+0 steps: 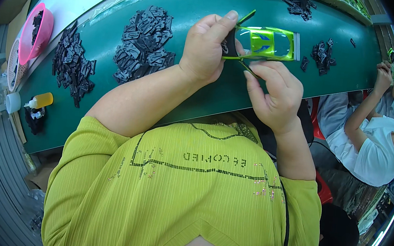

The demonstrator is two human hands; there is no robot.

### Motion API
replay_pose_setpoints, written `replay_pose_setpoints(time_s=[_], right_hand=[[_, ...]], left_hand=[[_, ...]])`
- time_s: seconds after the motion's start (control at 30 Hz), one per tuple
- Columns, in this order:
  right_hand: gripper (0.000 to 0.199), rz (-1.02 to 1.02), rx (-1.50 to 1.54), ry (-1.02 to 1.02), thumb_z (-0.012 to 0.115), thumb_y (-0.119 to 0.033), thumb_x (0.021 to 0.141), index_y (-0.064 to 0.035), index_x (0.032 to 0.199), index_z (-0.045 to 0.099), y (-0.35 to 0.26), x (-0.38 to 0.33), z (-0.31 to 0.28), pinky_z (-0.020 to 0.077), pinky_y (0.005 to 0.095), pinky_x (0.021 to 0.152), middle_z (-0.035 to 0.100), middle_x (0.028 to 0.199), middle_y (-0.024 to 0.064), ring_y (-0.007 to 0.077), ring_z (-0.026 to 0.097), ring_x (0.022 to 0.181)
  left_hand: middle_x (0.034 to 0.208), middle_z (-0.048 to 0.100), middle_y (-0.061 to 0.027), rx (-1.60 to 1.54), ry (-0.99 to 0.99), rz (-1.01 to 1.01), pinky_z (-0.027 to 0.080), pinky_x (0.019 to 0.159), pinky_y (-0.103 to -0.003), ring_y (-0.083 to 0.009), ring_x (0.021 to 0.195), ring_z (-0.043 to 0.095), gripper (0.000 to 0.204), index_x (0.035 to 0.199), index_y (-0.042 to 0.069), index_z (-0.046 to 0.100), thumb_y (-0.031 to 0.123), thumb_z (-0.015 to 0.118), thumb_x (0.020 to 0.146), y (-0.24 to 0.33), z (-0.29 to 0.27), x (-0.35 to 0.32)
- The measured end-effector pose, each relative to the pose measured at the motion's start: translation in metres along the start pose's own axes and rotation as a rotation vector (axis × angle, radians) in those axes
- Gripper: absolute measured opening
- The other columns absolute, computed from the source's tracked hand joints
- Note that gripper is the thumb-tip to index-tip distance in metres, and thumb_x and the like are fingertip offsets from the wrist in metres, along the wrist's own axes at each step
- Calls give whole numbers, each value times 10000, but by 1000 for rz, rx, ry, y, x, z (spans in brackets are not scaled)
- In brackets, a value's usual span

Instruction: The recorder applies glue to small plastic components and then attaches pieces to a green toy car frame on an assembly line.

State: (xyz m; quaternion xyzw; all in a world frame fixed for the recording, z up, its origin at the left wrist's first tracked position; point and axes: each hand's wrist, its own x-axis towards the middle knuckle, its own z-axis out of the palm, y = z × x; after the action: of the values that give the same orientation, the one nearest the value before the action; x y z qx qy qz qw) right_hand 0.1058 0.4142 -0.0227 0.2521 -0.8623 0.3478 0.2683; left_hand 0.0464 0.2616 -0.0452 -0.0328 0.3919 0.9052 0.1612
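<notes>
A shiny green toy car with blue marks on its body is held up over the table, lying lengthwise from left to right. My left hand is closed around its dark left end, thumb on top. Two thin green and black flaps, like doors, stick out from the car's sides. The near flap is pinched between the thumb and fingers of my right hand. Part of the car's dark end is hidden by my left fingers.
Piles of black plastic parts lie on the green table, with smaller heaps at the right. A pink basket and a yellow bottle stand at the left. Another person sits at the right, handling green things.
</notes>
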Motion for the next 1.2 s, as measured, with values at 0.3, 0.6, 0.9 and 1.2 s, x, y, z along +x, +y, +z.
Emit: replay_pose_setpoints(time_s=[0.3,0.6,0.9,1.2], right_hand=[[179,-56,-168,-42,712,-56,682,-83,842,636,-2,0,-3,469,331,581,609,806,77,252,595,672],[744,-111,-294,-391,769,-185,588,-36,1254,471,-2,38,-25,362,485,959,525,1171,126,322,477,1122],[636,64,-54,-326,784,-168,629,-24,1190,522,10,45,-43,434,384,881,571,1050,120,278,550,982],[242,632,493,-225,664,-126,840,-3,1030,577,35,79,-63,387,178,497,607,781,-2,14,502,590]], left_hand=[[698,586,-74,118,44,53,480,548,-264,-164,570,584,244,823,39,511,255,554,929,-3,5,0],[652,519,-11,207,9,12,485,485,-253,-92,531,525,292,738,68,506,282,579,923,-5,4,0],[645,547,-13,177,-11,-6,475,488,-229,-87,509,533,289,744,78,505,288,561,934,3,3,-3],[954,575,-73,151,33,410,483,624,-223,-92,822,570,255,1050,39,459,224,581,923,-14,-11,18]])
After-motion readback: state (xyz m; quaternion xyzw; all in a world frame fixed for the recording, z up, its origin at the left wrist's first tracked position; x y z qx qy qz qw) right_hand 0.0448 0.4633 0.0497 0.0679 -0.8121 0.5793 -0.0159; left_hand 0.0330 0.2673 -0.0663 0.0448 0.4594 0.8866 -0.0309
